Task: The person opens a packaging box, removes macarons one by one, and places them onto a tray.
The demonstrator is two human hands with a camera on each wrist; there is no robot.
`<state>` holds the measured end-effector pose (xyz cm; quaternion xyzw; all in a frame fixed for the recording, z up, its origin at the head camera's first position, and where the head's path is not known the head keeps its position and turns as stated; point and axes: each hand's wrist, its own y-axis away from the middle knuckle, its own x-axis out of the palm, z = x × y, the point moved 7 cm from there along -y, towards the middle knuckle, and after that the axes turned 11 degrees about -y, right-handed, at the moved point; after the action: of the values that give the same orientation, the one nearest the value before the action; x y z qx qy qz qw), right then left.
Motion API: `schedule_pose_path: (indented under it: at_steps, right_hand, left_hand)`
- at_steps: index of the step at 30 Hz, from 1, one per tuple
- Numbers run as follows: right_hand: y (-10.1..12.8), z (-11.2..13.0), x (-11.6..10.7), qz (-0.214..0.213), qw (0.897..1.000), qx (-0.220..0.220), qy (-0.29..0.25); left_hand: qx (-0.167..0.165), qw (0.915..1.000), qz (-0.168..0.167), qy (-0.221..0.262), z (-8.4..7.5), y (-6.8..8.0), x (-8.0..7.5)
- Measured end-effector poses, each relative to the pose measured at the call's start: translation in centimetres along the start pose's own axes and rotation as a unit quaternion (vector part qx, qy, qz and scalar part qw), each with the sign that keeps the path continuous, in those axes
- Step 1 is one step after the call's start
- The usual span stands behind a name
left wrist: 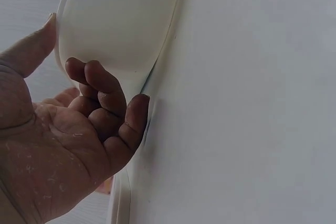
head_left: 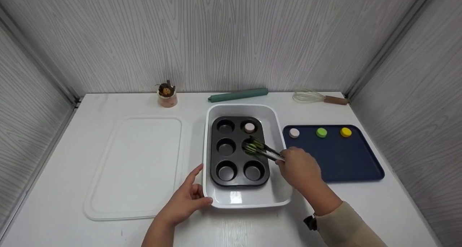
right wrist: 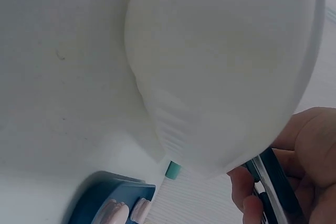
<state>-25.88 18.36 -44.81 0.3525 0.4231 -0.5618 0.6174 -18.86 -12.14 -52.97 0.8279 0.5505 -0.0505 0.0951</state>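
Observation:
A white baking dish (head_left: 278, 131) holds a black muffin tin (head_left: 236, 151). My right hand (head_left: 299, 167) grips dark tongs (head_left: 269, 153) by the handles (right wrist: 273, 182). Their tips reach into the tin's middle right cup. Something green (head_left: 252, 146) shows at the tips, too blurred to tell tip from item. A pink round piece (head_left: 249, 127) lies in the far right cup. My left hand (head_left: 187, 200) clasps the dish's near left corner, thumb (left wrist: 31, 45) on its wall (left wrist: 121, 24) and curled fingers (left wrist: 105, 98) against its side.
A dark blue tray (head_left: 335, 157) on the right carries pink (head_left: 294, 132), green (head_left: 321, 132) and yellow (head_left: 345, 132) round pieces. A white lid (head_left: 137, 167) lies on the left. At the back are a small jar (head_left: 167, 95), a teal rolling pin (head_left: 238, 95) and a whisk (head_left: 319, 97).

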Motion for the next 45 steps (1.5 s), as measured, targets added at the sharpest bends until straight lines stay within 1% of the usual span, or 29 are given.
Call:
schedule_pose_path:
  at_steps: [9,13,19,24,28,32,37,40,45]
  right_hand:
    - [0.5,-0.5,-0.1,-0.016,0.999,-0.001,-0.028]
    - [0.5,-0.5,-0.1,-0.021,0.999,-0.002,-0.034]
    - [0.5,-0.5,-0.1,-0.033,0.999,-0.005,-0.031]
    - [0.5,-0.5,0.1,-0.041,0.999,-0.009,-0.033]
    - [0.9,-0.5,-0.1,-0.048,0.998,-0.012,-0.033]
    - [1.8,-0.3,-1.0,-0.063,0.997,-0.024,-0.034]
    - [2.7,-0.2,-2.9,-0.086,0.995,-0.034,-0.035]
    - [3.1,-0.6,-4.2,-0.098,0.994,-0.032,-0.033]
    - [3.7,-2.1,-6.0,-0.114,0.993,-0.027,-0.034]
  left_hand:
    - [-0.012,0.9994,-0.006,-0.033,0.0,-0.1,0.0]
    - [-0.011,0.9990,-0.007,-0.042,0.0,-0.1,0.0]
    - [-0.007,0.9991,-0.006,-0.042,-0.1,0.0,-0.1]
    - [-0.005,0.9992,-0.008,-0.040,0.1,0.0,-0.2]
    - [-0.006,0.9992,-0.006,-0.040,0.2,0.2,-0.2]
    - [-0.010,0.9991,-0.007,-0.040,0.2,0.2,-0.1]
    - [-0.005,0.9990,-0.008,-0.043,-0.1,0.1,-0.1]
    - [-0.002,0.9989,-0.008,-0.046,-0.2,0.1,-0.2]
    - [-0.003,0.9991,-0.009,-0.042,-0.2,0.1,-0.1]
